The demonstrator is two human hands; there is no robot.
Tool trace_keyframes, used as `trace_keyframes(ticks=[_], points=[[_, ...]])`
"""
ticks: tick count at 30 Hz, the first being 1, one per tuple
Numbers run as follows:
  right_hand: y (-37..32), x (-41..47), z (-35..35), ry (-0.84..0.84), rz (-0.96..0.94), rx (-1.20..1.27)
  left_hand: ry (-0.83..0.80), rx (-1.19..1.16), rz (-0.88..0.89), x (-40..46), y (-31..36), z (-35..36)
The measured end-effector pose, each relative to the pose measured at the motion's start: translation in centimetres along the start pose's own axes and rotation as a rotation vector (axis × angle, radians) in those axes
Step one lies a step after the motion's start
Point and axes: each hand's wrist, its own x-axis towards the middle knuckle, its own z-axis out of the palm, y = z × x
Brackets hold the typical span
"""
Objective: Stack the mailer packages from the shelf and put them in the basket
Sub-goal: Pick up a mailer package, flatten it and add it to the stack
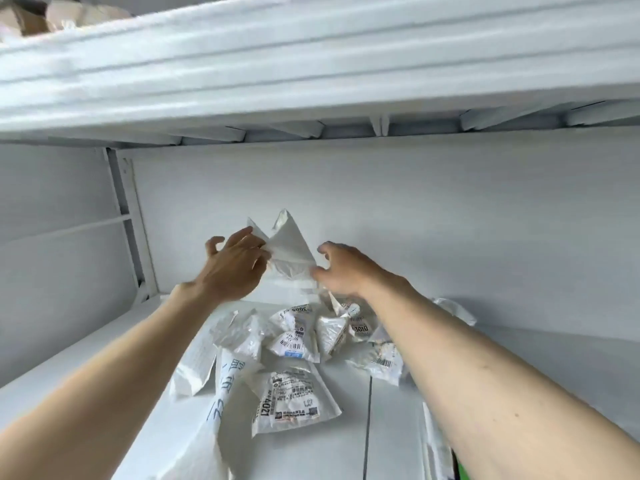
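Several white mailer packages (294, 396) with printed labels lie scattered on the white shelf board (467, 410). One white mailer (289, 244) stands raised at the back of the shelf against the wall. My left hand (232, 265) is at its left edge, fingers spread and curled, the thumb side touching the mailer. My right hand (343, 268) comes in from the right, fingertips at the mailer's lower right corner. Motion blur hides how firm either hold is. No basket is in view.
The shelf above (311, 64) hangs low over my hands, with brown and pale items (52, 15) on top at the far left. A white upright post (131, 220) stands at the left. A green object (462, 469) peeks out at the bottom edge.
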Motion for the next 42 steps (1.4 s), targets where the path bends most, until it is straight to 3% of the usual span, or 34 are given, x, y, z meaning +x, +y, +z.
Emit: trace_keyframes(ticks=[4, 9, 16, 21, 23, 26, 29, 32, 40, 42], points=[[0.4, -6.0, -5.2, 0.192, 0.070, 0.276, 0.129, -0.098, 0.302, -2.9, 8.6, -5.2], [4.1, -14.1, -9.5, 0.395, 0.305, 0.569, 0.328, -0.359, 0.406, -6.8, 18.4, -9.0], [10.1, -24.1, -10.0, 0.338, 0.575, 0.830, 0.346, -0.490, 0.470, -10.3, 28.6, -9.0], [13.7, -27.6, -9.0, 0.528, 0.614, 1.012, 0.237, -0.541, 0.551, -11.5, 32.9, -8.6], [14.6, -28.1, -9.0, 0.605, 0.593, 1.019, 0.181, -0.667, 0.470, -11.4, 33.4, -8.7], [15.3, -28.7, -9.7, 0.730, 0.554, 0.946, 0.062, -0.979, 0.128, -11.0, 33.7, -9.4], [15.5, -29.8, -10.3, 0.759, 0.468, 0.861, -0.267, -1.300, -0.226, -10.8, 34.2, -10.4], [15.9, -30.5, -10.4, 0.742, 0.403, 0.838, -0.475, -1.357, -0.203, -11.2, 34.6, -10.5], [15.2, -30.7, -10.8, 0.711, 0.280, 0.770, -0.649, -1.483, -0.085, -11.8, 34.3, -10.0], [14.8, -30.4, -10.8, 0.725, 0.270, 0.680, -0.618, -1.454, -0.083, -12.0, 34.7, -10.2]])
